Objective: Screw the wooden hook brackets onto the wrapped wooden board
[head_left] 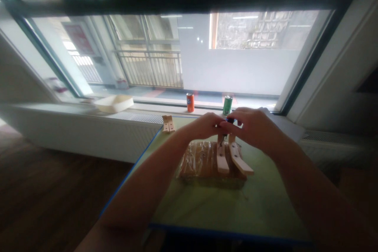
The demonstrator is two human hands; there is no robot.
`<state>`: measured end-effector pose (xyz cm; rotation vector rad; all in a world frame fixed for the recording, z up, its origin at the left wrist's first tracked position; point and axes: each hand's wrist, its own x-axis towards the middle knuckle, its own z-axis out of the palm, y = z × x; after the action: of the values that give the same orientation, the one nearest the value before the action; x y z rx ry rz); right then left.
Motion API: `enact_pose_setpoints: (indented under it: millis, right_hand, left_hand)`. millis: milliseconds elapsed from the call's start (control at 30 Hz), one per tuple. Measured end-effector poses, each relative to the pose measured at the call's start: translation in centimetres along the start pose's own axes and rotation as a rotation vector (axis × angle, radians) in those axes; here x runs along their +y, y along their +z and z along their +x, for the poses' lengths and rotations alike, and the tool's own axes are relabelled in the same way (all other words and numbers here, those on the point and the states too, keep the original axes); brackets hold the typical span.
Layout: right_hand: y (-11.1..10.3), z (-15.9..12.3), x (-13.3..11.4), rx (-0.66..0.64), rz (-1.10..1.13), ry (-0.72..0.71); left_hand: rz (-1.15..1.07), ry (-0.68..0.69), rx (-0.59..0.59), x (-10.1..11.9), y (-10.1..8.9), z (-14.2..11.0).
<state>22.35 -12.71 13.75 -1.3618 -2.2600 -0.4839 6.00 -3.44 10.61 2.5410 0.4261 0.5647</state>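
My right hand is closed around the dark handle of what looks like a screwdriver, its metal end pointing down. Close against it, my left hand has its fingers pinched together at the tool's shaft; what they grip is hidden. Below the tool lies a pale wooden piece with dark holes. A second wooden piece, also with holes, slants beside it to the right. Both rest on a brown block wrapped in clear plastic, and their far ends are partly covered by my hands.
The yellow-green table has a blue edge. Two small wooden pieces lie at its far left corner. On the windowsill stand an orange can, a green can and a cream tray. A white radiator runs below.
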Motion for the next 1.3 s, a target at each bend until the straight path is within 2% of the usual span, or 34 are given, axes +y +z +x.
enact_pose_setpoints:
  millis: [133,367,500,600,667,867,1000,1067,1200,1300]
  right_hand:
    - [-0.6,-0.1,-0.2,-0.026,0.107,-0.027]
    - [1.0,0.2,-0.6,0.046,-0.106,0.112]
    - [1.0,0.2,-0.6,0.077,-0.038,0.14]
    - [0.4,0.0,-0.6,0.038,0.104,0.054]
    - [0.2,0.0,-0.6,0.007,0.115,0.004]
    - [0.5,0.1,-0.8,-0.023,0.008,0.076]
    - [0.3,-0.1,-0.5,-0.023,-0.001,0.086]
    - [0.0,-0.1,-0.3,-0.018,0.051,0.052]
    - [-0.2,0.0,0.1,-0.043,0.086,-0.017]
    - [0.0,0.1,0.2,-0.046,0.014,-0.002]
  left_hand:
    - [0.013,0.02,-0.033,0.3,-0.5,-0.2]
    - [0.221,0.029,0.093,0.6,-0.9,-0.2]
    - [0.124,0.056,0.04,0.0,-0.9,-0.2]
    - [0.001,0.088,-0.036,-0.6,-1.0,-0.3]
    - [-0.022,0.1,-0.057,-0.7,-1.1,-0.3]
    - [0.013,0.081,0.07,-0.5,-1.2,-0.4]
    - [-0.148,0.116,-0.075,-0.4,-1.0,-0.4]
    - [-0.185,0.126,-0.112,-0.4,-0.9,-0.4]
    - [-0.132,0.129,-0.101,-0.4,-0.6,-0.2]
    - [-0.018,0.108,-0.021,-0.4,-0.5,-0.1]
